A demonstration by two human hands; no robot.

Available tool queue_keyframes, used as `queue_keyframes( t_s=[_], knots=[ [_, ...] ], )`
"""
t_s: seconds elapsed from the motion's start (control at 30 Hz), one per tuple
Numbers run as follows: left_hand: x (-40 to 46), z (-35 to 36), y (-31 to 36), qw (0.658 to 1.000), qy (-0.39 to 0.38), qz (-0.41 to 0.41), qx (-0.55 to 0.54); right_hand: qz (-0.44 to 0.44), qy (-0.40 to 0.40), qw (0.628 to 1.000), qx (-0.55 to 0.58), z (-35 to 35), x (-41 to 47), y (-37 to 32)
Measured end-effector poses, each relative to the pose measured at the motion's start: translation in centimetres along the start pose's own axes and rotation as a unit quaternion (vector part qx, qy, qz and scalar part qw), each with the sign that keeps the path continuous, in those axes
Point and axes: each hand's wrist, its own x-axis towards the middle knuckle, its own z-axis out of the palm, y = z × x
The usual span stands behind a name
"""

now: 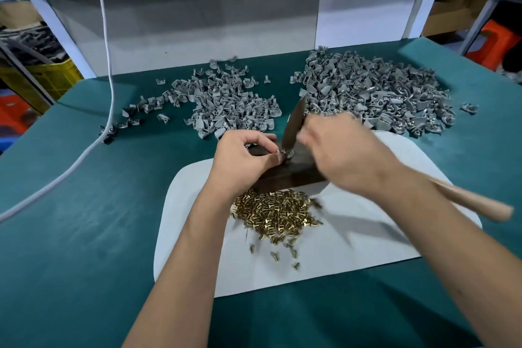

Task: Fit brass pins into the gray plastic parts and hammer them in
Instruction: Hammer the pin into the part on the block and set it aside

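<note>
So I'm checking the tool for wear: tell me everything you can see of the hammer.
The hammer with a pale wooden handle is gripped by the right hand partway along, its flared butt end sticking out toward the lower right. Its dark metal head tapers upward to a wedge tip and points down at the small gray plastic part pinched by the left hand on the dark block. Motion blur hides any wear.

Pins [275, 213] on mat [353, 248] — block [293, 175] behind, parts heaps [226, 99] beyond.
</note>
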Motion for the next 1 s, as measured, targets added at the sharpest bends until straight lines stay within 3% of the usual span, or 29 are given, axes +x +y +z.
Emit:
queue_keyframes(
  t_s=[0.1, 0.23, 0.4, 0.47, 0.53, 0.57, 0.67, 0.73, 0.87, 1.0],
  knots=[
    [-0.1, 0.0, 0.0, 1.0, 0.0, 0.003, 0.001, 0.014, -0.071, 0.996, -0.059, -0.7, 0.4, 0.0],
    [0.0, -0.1, 0.0, 1.0, 0.0, 0.005, 0.009, -0.021, 0.049, 0.998, -0.029, -1.5, 0.7, -0.1],
    [-0.1, 0.0, 0.0, 1.0, 0.005, 0.004, 0.004, 0.024, -0.078, 0.995, -0.06, -0.5, 0.3, -0.3],
    [-0.2, -0.1, 0.1, 1.0, 0.003, 0.007, 0.013, 0.013, -0.04, 0.996, -0.079, -1.6, 0.7, 0.0],
    [0.0, -0.1, 0.1, 1.0, 0.004, 0.007, 0.019, 0.002, 0.057, 0.998, -0.03, -1.7, 0.7, -0.2],
    [0.1, -0.1, 0.0, 1.0, 0.005, 0.005, 0.017, 0.002, 0.065, 0.998, -0.018, -1.3, 0.6, -0.4],
    [0.0, -0.1, 0.0, 1.0, 0.004, 0.0, 0.006, 0.03, -0.069, 0.995, -0.072, -0.2, 0.0, -0.9],
    [-0.2, -0.2, 0.1, 1.0, 0.003, 0.002, 0.011, 0.032, -0.086, 0.991, -0.097, -1.1, 0.4, -0.7],
    [0.0, -0.2, 0.0, 1.0, 0.002, 0.002, 0.021, -0.003, 0.065, 0.997, -0.029, -1.5, 0.5, -0.4],
    [-0.2, -0.3, 0.1, 1.0, 0.0, 0.0, -0.002, 0.037, -0.077, 0.995, -0.057, -0.3, -0.2, -0.9]
  ],
)
